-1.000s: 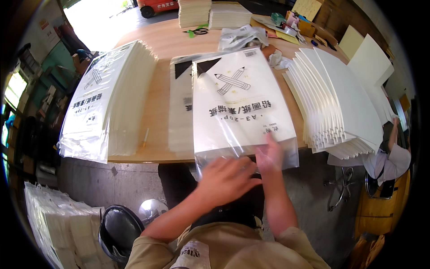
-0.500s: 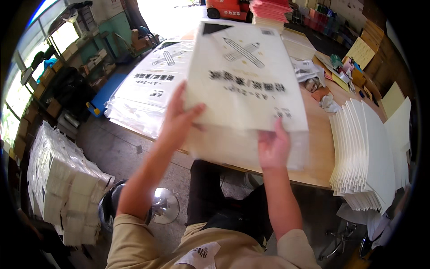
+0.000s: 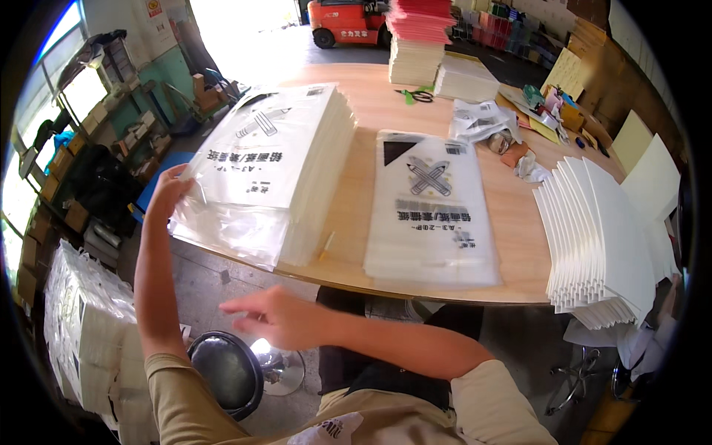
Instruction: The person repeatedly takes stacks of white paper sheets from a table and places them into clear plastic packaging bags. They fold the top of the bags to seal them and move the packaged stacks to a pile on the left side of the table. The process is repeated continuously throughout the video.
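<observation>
At the left of the table is a tall stack of plastic-wrapped paper packs (image 3: 256,159), with crossed pencils and dark print on the top one. My left hand (image 3: 170,191) grips the stack's near left edge, thumb over the clear plastic and the other fingers partly hidden. My right hand (image 3: 271,319) hangs over the floor in front of the table, blurred, its index finger stretched out and nothing in it. To the right of the stack, thin translucent printed plastic bags (image 3: 430,211) lie flat near the table's front edge.
Fanned white paper sheets (image 3: 586,237) stand at the table's right. Behind are scissors (image 3: 415,96), crumpled plastic (image 3: 482,120) and a red-topped paper pile (image 3: 419,44). A black round stool (image 3: 225,374) and wrapped bundles (image 3: 85,326) stand at the lower left.
The pack that both hands held is out of them. My left hand has moved left to the stack's edge; my right hand has swung left and down, off the table. The view has shifted.
</observation>
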Tool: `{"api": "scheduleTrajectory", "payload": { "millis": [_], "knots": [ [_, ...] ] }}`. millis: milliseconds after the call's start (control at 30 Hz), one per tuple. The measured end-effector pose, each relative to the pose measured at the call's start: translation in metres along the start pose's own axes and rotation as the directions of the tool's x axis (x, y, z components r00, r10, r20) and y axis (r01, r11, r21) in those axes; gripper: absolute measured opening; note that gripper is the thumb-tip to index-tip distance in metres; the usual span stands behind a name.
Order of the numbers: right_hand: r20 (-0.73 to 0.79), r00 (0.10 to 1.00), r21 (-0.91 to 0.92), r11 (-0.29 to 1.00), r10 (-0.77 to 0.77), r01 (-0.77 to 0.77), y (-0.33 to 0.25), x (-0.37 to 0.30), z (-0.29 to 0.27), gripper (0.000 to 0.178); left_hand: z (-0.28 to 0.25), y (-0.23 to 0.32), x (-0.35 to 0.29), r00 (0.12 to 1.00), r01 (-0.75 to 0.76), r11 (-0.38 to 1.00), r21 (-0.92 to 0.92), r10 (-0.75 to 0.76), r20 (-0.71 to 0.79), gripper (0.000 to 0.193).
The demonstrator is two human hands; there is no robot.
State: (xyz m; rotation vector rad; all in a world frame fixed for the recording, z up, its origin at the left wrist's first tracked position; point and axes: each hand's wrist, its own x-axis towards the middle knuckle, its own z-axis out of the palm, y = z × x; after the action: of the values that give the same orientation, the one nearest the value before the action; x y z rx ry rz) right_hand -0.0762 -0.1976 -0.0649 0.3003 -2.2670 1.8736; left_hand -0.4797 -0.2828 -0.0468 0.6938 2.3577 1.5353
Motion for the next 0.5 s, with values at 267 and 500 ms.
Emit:
{"api": "scheduleTrajectory", "payload": {
  "millis": [267, 500],
  "knots": [
    [-0.646, 0.731, -0.413, 0.906, -0.220, -0.092, 0.075, 0.068, -0.079, 0.067, -0.037, -0.021, 0.029, 0.961, -0.273, 0.871, 0.408, 0.263, 0.081, 0.029],
    [-0.637, 0.769, -0.272, 0.949, -0.052, -0.161, 0.134, 0.093, -0.074, 0.084, -0.002, -0.071, 0.044, 0.931, -0.194, 0.978, -0.073, 0.207, 0.301, 0.033]
  ]
}}
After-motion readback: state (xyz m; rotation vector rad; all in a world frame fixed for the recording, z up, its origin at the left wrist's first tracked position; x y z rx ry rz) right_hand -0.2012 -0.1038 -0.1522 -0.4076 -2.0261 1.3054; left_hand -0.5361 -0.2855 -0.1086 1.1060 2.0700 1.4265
